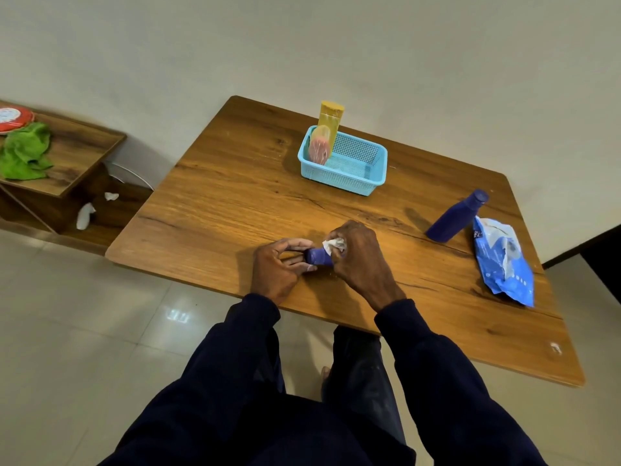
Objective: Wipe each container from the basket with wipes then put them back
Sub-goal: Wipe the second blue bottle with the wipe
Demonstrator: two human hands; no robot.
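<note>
A: Hands first.

B: Right hand (356,253) is curled round a crumpled white wipe (334,245) and presses it on the right end of a small purple container (319,257). Left hand (279,267) pinches the other end with bent fingers. The container lies sideways, low over the near edge of the wooden table (235,203). Can't tell if it touches the wood.

A: What could go wrong?

B: My guess: the grip is only at the ends and the wipe is probably damp, so a hard rub could squirt the container out and off the near edge to the floor. The dark blue bottle (455,218), to the right, stands just beside the blue wipes pack (504,260). Reaching for a fresh wipe could knock it over. In the light blue basket (346,169), far centre, a tall yellow bottle (331,124) and a pink container (319,148) lean in the left corner. A careless drop-in might topple them.

A: Any writing?

B: White print on the pack is too small to read. The labels on the containers are illegible.
</note>
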